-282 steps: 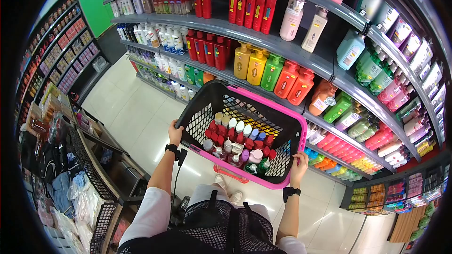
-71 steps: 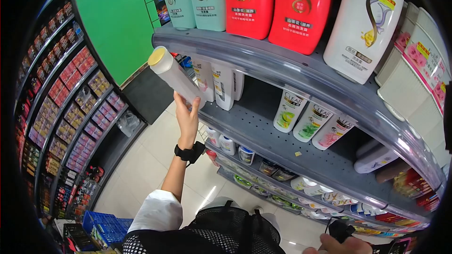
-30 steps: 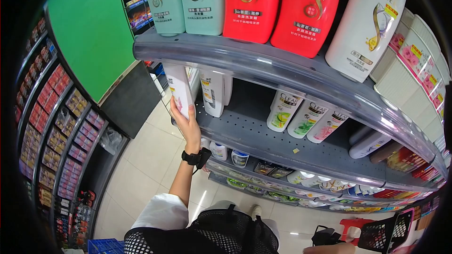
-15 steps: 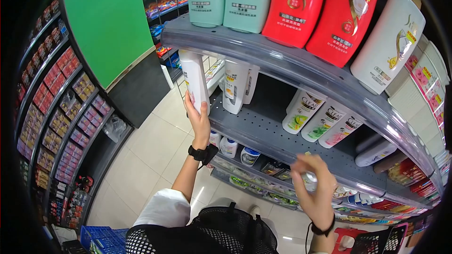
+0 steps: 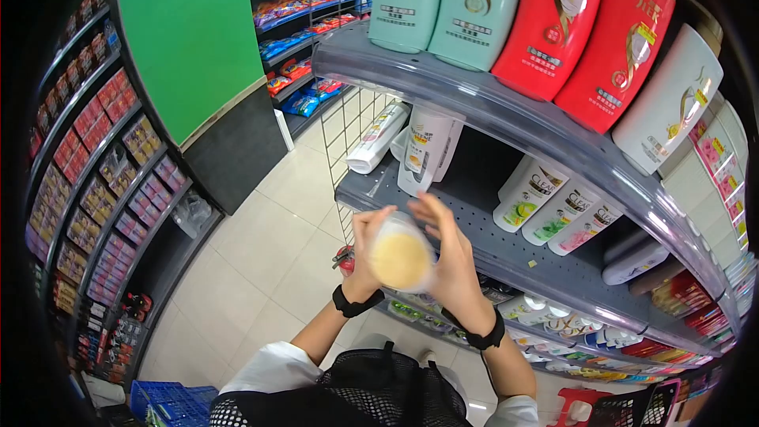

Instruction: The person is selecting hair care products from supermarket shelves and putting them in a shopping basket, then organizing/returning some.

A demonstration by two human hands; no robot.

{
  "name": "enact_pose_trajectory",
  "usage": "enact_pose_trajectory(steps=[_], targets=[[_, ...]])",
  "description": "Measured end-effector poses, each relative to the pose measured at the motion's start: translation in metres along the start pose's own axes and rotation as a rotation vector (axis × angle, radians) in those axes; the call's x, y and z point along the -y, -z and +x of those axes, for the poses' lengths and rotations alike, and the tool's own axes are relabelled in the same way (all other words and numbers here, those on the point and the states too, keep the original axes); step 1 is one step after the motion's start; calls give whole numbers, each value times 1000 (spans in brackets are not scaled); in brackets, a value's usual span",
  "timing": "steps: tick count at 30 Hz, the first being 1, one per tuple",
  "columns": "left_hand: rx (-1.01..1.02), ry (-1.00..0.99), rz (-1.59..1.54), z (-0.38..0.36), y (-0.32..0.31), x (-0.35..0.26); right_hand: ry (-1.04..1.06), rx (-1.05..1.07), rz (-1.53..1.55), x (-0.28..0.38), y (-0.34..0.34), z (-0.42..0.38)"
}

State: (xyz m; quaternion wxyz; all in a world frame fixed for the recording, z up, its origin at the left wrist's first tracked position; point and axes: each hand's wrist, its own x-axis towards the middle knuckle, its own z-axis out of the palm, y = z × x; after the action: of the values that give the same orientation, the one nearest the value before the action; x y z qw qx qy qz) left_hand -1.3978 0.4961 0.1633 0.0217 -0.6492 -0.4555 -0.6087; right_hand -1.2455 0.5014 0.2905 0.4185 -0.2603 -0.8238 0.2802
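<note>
The bottle, blurred, is at the middle of the frame, one in number, its round yellowish end toward the camera. The left hand grasps one side; the right hand curves along the other, fingers partly spread, though its grip cannot be told. Just beyond, the middle shelf bears three front CLEAR bottles, at least two upright white bottles and one white bottle on its side at the left end. Above, at upper right, the top shelf holds two mint bottles, two red bottles and one tall white bottle. Farther off, one green panel fills the upper left.
</note>
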Motion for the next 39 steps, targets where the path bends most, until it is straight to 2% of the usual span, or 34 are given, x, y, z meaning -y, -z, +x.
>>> enact_pose_trajectory(steps=[1,2,3,4,5,6,7,9,11,13,14,15,16,19,20,25,32,37,39], targets=[[-26,107,-223,-3,-5,1,3,7,-5,-5,-3,-4],[37,-17,-62,19,6,-27,55,-45,8,-16,-6,-9],[33,-17,-64,31,14,-38,106,-100,21,-26,-10,-16],[187,-12,-71,41,19,-45,-13,-142,201,-29,-13,-24],[345,-10,-77,53,25,-51,-9,-147,197,-24,-11,-28],[427,-83,-85,72,31,-55,-92,-217,284,-15,-7,-31],[431,-90,-88,86,35,-47,-177,-288,373,-9,-3,-34],[456,-161,-41,113,49,-24,-193,-282,294,-8,3,-45],[272,93,-45,139,53,1,-151,-408,303,-9,2,-60],[228,179,238,156,50,31,-150,-424,282,-8,7,-72],[244,170,235,161,48,42,-187,-357,202,-1,12,-76],[348,206,402,164,45,52,-224,-289,122,4,15,-79],[448,237,573,165,41,61,-229,-306,124,7,13,-83],[559,214,668,159,23,86,-297,-379,266,10,7,-98],[524,187,752,155,17,92,-301,-345,208,10,8,-104],[560,194,848,158,5,108,-336,-259,74,11,5,-124],[592,213,864,168,4,93,-346,-318,121,11,0,-134],[412,150,760,159,7,95,-409,-329,183,20,4,-139],[444,146,737,157,8,98,-449,-335,202,22,4,-140]])
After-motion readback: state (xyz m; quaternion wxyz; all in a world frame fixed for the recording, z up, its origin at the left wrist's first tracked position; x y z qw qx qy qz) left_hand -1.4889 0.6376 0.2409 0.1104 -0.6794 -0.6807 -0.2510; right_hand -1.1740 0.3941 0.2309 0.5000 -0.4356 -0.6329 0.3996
